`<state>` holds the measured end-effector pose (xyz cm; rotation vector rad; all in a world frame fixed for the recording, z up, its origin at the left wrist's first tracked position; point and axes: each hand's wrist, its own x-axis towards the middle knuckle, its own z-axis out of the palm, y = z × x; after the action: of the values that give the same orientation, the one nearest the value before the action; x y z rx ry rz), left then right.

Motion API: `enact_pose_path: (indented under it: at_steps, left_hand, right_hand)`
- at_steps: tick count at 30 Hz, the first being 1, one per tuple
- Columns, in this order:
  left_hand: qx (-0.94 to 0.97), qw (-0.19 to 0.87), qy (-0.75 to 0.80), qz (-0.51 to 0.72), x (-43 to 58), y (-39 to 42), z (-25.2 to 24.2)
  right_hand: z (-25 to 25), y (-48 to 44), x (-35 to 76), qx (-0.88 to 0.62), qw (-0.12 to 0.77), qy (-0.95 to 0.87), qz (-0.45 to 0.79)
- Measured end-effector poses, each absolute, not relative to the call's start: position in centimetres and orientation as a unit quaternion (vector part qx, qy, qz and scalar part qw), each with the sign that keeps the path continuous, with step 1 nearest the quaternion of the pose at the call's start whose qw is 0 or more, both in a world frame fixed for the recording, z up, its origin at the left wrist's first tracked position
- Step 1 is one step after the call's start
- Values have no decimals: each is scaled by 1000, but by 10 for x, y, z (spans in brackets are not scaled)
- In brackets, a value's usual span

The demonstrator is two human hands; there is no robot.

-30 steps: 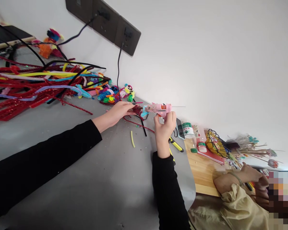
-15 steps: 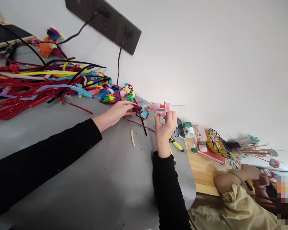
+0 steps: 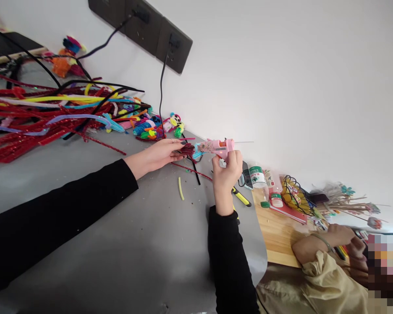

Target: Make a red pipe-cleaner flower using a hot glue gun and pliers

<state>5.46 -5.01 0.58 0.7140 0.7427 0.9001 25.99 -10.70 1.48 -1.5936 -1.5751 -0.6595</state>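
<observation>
My right hand (image 3: pixel 227 174) is wrapped round the handle of a pink hot glue gun (image 3: pixel 220 147), whose nozzle end points left. A clear glue stick (image 3: pixel 244 141) sticks out of its back. Between the fingers of my left hand (image 3: pixel 160 153) is a dark red tinsel pipe-cleaner piece (image 3: pixel 187 150). Light blue pipe cleaner (image 3: pixel 199 150) shows between that piece and the gun; whether the nozzle touches it I cannot tell. Below my hands a short yellow-green pipe cleaner (image 3: pixel 181 188) lies on the grey table mat (image 3: pixel 144 244).
Many coloured pipe cleaners (image 3: pixel 46 126) spread over the left. Near my right hand lie a yellow-black cutter (image 3: pixel 241 197) and plastic bottles (image 3: pixel 258 179). A power strip (image 3: pixel 144 30) is on the wall, with cords hanging down. Another person's arm (image 3: pixel 314 246) rests at the right.
The glue gun and my right hand have shifted very slightly to the right. My left hand still grips the red piece, almost in the same place.
</observation>
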Motion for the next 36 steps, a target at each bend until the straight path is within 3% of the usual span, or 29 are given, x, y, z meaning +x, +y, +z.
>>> enact_pose_path:
  at_steps: [36]
  left_hand:
    - [334, 781, 329, 412, 57, -44, -7]
  right_hand:
    - [18, -109, 259, -631, 388, -624, -248]
